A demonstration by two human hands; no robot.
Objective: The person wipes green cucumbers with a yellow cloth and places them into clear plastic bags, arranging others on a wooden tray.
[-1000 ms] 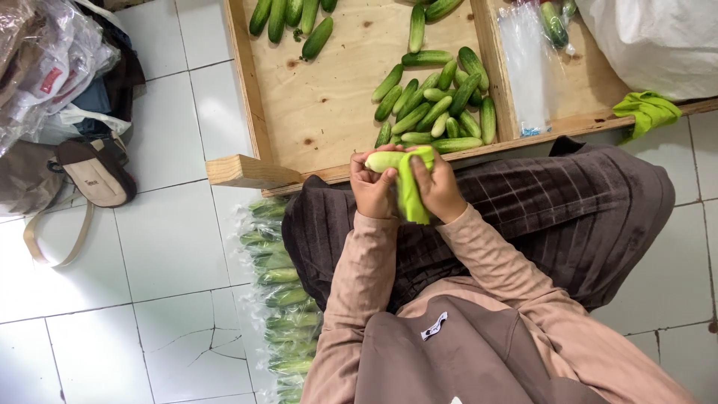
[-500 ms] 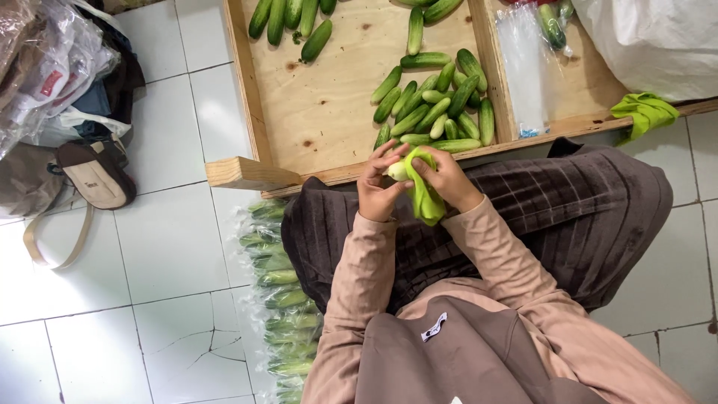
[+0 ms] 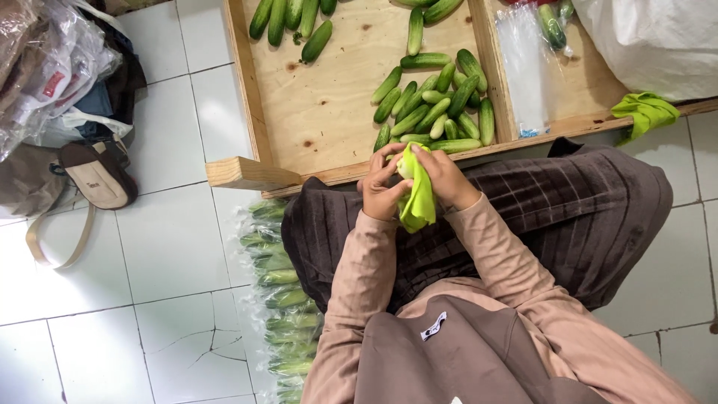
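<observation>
Head view looks straight down on a seated person whose two hands meet over the lap, just at the near edge of a wooden tray [image 3: 314, 112]. Left hand [image 3: 380, 187] has its fingers curled around a pale cucumber [image 3: 404, 166], of which only a small end shows between the hands. Right hand [image 3: 446, 177] presses a lime-green cloth [image 3: 419, 200] against that cucumber, fingers closed on the fabric, whose loose end hangs down toward the dark skirt [image 3: 568, 217]. Just beyond the hands, a heap of cucumbers [image 3: 437, 105] lies in the tray, with a few more cucumbers [image 3: 295, 19] at its far side. Bagged cucumbers [image 3: 277, 292] lie on the white tiled floor [image 3: 134, 299] by the person's left side. Another green cloth [image 3: 645, 111] hangs over the tray's right end.
</observation>
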